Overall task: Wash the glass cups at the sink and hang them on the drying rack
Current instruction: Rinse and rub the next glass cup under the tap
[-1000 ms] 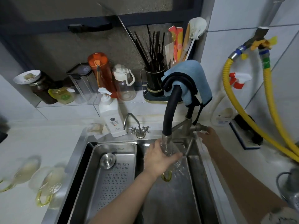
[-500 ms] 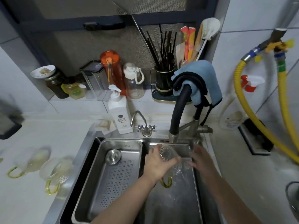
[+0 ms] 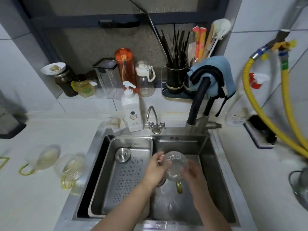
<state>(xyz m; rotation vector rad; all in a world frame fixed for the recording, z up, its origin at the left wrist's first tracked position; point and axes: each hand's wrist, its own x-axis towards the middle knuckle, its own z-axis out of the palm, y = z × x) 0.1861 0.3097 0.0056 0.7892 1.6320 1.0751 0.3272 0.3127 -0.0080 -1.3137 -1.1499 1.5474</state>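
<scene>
While wet, the glass cup (image 3: 176, 165) at lower centre is probably slippery and fragile. Left hand (image 3: 155, 169) grasps its wall; right hand (image 3: 191, 172), blurred, touches it, grip unclear. Its yellow handle (image 3: 179, 187) looks safest to hold.

A clear textured glass cup (image 3: 176, 165) with a yellow handle is tilted over the sink (image 3: 216, 157).

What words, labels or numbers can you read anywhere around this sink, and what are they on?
No text can be read for certain.
White pump bottle: round dark logo with small print lines, too blurred to read.
White spray bottle: label print too small to read.
Yellow jar: green marks, not legible.
</scene>
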